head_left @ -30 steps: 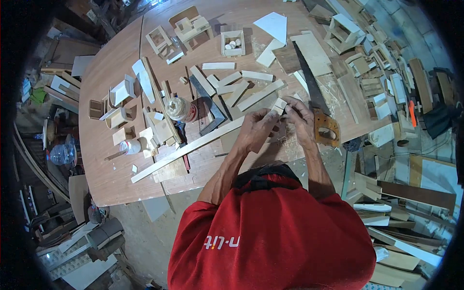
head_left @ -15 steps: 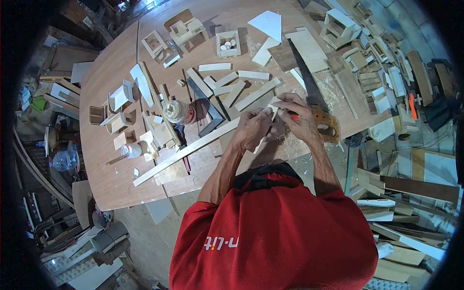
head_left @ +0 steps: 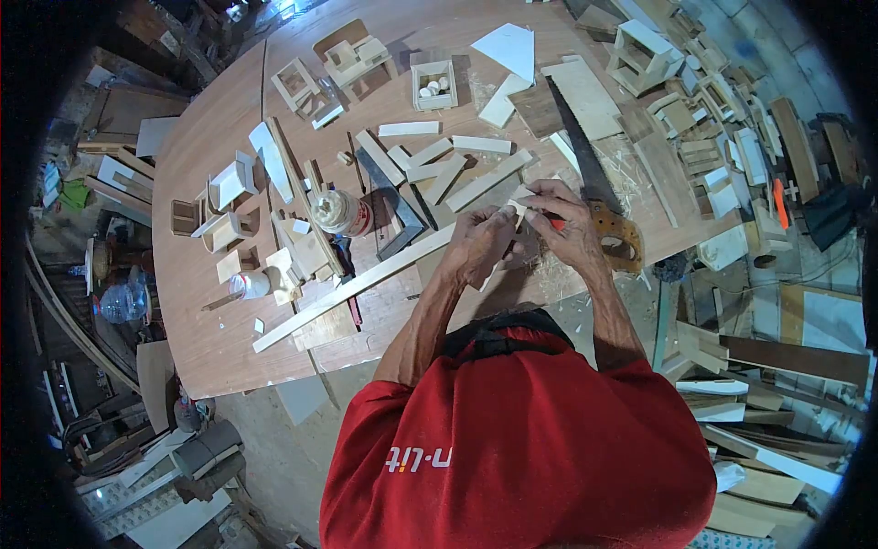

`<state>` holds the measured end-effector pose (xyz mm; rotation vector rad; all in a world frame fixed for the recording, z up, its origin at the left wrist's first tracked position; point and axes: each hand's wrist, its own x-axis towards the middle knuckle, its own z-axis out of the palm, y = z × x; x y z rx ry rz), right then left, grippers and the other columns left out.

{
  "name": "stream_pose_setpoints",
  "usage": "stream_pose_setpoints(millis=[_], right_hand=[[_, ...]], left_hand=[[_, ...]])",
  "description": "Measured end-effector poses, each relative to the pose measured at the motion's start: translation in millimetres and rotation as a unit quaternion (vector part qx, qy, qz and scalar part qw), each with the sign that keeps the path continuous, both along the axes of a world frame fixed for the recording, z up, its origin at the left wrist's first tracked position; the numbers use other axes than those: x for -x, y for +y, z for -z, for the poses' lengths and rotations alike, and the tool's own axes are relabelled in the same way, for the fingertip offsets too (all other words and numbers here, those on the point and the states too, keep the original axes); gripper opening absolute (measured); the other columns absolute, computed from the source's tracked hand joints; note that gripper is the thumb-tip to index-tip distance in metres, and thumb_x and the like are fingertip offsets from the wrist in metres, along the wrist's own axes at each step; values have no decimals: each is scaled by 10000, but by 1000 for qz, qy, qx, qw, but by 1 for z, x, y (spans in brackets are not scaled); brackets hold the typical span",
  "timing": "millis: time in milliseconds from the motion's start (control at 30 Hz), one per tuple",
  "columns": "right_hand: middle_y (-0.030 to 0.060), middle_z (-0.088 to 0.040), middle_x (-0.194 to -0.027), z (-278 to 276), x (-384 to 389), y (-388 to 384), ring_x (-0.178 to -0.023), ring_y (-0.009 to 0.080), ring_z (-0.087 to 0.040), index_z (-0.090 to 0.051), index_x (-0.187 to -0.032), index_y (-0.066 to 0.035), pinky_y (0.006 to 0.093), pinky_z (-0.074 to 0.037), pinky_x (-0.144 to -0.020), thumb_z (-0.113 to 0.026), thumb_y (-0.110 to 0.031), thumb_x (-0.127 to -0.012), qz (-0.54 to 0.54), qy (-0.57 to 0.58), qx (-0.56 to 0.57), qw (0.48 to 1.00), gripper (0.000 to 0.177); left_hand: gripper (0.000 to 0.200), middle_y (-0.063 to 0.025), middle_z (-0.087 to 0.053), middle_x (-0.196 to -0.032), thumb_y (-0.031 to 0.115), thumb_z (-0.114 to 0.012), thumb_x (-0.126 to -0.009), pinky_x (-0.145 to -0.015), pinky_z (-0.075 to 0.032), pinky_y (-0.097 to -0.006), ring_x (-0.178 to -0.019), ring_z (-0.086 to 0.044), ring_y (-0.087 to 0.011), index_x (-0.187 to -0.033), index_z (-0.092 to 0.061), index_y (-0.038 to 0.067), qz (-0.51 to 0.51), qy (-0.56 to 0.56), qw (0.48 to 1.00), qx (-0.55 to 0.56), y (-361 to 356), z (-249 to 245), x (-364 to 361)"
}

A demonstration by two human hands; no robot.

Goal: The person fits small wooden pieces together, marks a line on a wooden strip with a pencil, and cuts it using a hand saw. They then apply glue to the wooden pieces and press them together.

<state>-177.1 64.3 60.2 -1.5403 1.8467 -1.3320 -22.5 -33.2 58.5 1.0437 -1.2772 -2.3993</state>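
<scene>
The left hand and the right hand had their fingers closed on a small wood piece, held just above the table. A saw lay just beside the right hand. A long wood strip ran up to the left hand, and a glue bottle stood near.
</scene>
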Motion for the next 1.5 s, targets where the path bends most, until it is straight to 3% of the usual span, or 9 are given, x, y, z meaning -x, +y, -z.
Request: stream_pose_setpoints(millis=[300,467,600,667,767,967,1500], right_hand=[[103,-576,-1117,2,-1,2,-998,202,-598,-689,-1022,-40,282,-539,-761,-663,-38,-807,4,-8,4,1000,216],[113,-577,-1160,0,-6,5,-1012,207,-598,-634,-1123,-31,288,-527,-797,-652,-44,-818,41,-68,-8,997,305],[130,-585,-1177,1,-5,5,-1013,197,-601,-589,-1182,-15,296,-509,-836,-639,-52,-832,38,-62,-7,997,355],[135,-588,-1176,0,-6,5,-1013,194,-602,-587,-1184,-10,298,-505,-843,-636,-53,-835,38,-92,-21,995,355],[132,-594,-1172,6,-5,5,-1008,187,-604,-589,-1190,-20,296,-506,-844,-637,-59,-838,32,-103,-6,994,357],[119,-605,-1167,11,-5,8,-1002,177,-605,-593,-1199,-40,293,-500,-858,-657,-81,-837,42,-115,-19,992,370],[101,-619,-1121,10,-7,9,-927,158,-617,-601,-1195,-35,270,-507,-813,-674,-77,-832,50,-138,-26,989,373]], left_hand=[[291,-66,-592,-756,259,-547,-943,-553,-473,-257,-613,-573,-137,-933,-617,-22,39,-23,998,34,-3,2,-1],[343,-90,-626,-793,296,-577,-927,-571,-480,-278,-638,-613,-149,-992,-636,-36,50,-45,974,216,3,-6,0],[347,-91,-641,-814,287,-583,-924,-580,-489,-289,-658,-624,-159,-1022,-639,-41,53,-46,963,260,2,6,0],[349,-108,-658,-813,274,-599,-913,-590,-496,-300,-668,-632,-163,-1039,-636,-50,56,-56,923,377,1,18,0],[371,-144,-665,-793,269,-623,-892,-600,-499,-314,-665,-627,-170,-1053,-627,-65,67,-114,908,398,3,-1,0],[408,-194,-657,-774,282,-644,-863,-599,-492,-332,-647,-619,-190,-1046,-621,-82,32,-88,864,495,6,-3,-2],[411,-200,-671,-794,282,-644,-864,-610,-507,-321,-669,-648,-198,-1043,-625,-87,30,-87,868,488,6,4,-2]])
